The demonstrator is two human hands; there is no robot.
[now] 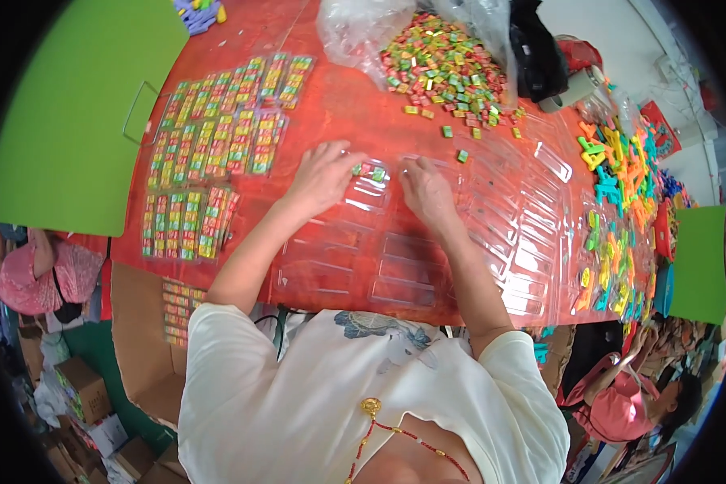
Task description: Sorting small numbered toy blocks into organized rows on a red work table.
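A clear plastic blister tray (pixel 369 196) lies on the red tabletop in front of me, with a short row of small wrapped pieces (pixel 377 173) in green and red in its far part. My left hand (pixel 324 176) reaches over the tray's left side, and its bent fingertips close on a green piece at the row's end. At the right of the tray is my right hand (pixel 428 192), its fingers curled together near the tray's far right corner. Whatever sits between those right fingertips is too small to make out. Loose green pieces (pixel 462 156) lie just beyond this hand.
More clear trays (pixel 411 266) cover the near and right tabletop (pixel 306 121). Filled trays (pixel 210 145) stand in rows at left. Beyond is a heap of wrapped pieces (pixel 444 60) by a plastic bag (pixel 363 32). Colourful toy guns (pixel 621 177) pile up at right.
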